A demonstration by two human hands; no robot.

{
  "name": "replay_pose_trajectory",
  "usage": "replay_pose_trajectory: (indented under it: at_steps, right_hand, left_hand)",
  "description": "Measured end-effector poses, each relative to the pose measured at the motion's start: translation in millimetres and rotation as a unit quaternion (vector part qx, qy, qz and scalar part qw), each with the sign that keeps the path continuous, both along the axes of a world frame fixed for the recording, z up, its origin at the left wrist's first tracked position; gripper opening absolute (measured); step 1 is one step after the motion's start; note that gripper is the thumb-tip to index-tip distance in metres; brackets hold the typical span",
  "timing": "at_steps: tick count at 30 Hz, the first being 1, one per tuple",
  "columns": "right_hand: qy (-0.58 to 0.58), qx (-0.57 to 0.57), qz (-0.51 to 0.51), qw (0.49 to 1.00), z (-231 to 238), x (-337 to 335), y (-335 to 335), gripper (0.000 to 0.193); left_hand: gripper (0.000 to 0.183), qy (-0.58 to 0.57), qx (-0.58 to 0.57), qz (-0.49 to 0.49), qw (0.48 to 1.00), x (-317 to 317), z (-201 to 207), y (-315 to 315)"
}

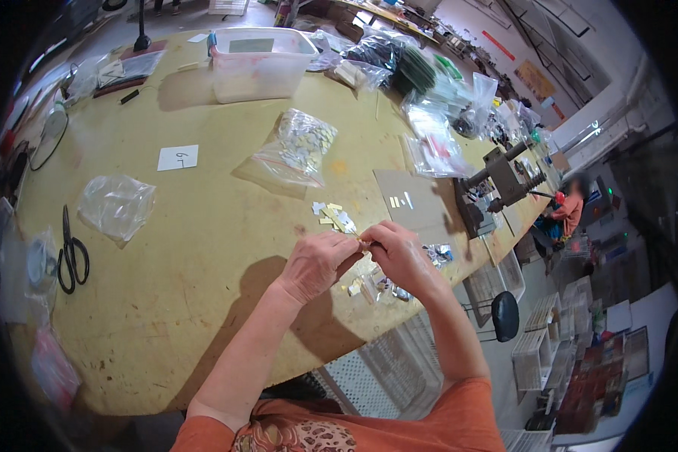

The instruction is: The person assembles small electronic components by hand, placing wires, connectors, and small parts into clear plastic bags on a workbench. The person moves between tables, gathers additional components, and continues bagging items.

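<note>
My left hand and my right hand meet over the table, fingertips pinched together. Whatever sits between them is too small and too covered to name. Just beyond the fingers lies a loose heap of small flat white and yellow pieces. Nearer my body, partly under my right hand, small shiny bits and clear packets are scattered. To the right, a few short strips rest on a grey board. Farther off lies a clear zip bag filled with similar flat pieces.
A dark hand press stands at the table's right edge. Black scissors and an empty-looking clear bag lie left. A white card, a translucent bin and heaped bags are farther back. Another person sits far right.
</note>
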State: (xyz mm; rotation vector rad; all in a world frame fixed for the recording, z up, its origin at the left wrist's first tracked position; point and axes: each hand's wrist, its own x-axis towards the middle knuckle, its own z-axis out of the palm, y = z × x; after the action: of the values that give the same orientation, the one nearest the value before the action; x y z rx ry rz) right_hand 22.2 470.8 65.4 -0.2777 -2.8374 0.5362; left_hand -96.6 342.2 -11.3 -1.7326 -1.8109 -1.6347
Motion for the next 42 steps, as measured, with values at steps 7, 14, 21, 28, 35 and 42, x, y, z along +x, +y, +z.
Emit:
replay_pose_trajectory:
  at_steps: [7, 14, 21, 28, 35, 42]
  right_hand:
    - [-0.025, -0.346, -0.081, 0.934, -6.7, 2.1, 2.0, 0.016]
    - [-0.013, -0.278, -0.052, 0.959, 4.1, 8.7, -10.4, 0.02]
    - [0.003, -0.223, -0.107, 0.969, 7.8, 10.1, -16.0, 0.014]
    - [0.047, -0.032, -0.031, 0.998, 4.0, 16.4, -10.2, 0.01]
    - [-0.008, 0.094, 0.017, 0.995, 5.4, 19.1, -11.5, 0.022]
    - [0.087, -0.006, -0.039, 0.995, 5.5, 24.7, -9.8, 0.032]
  left_hand:
    - [0.015, -0.024, -0.002, -0.013, 1.0, -0.7, -0.9, 3.0]
    - [0.017, -0.062, 0.01, -0.032, 0.997, -1.4, -2.7, 2.4]
    - [0.016, -0.051, -0.009, -0.056, 0.997, -0.7, 4.1, 0.2]
    - [0.018, -0.065, 0.005, -0.065, 0.996, 2.9, 4.1, 1.7]
    - [0.022, -0.068, 0.001, -0.08, 0.995, 3.9, 1.8, 2.1]
    - [0.016, -0.102, -0.016, -0.082, 0.991, 1.7, 5.9, -0.2]
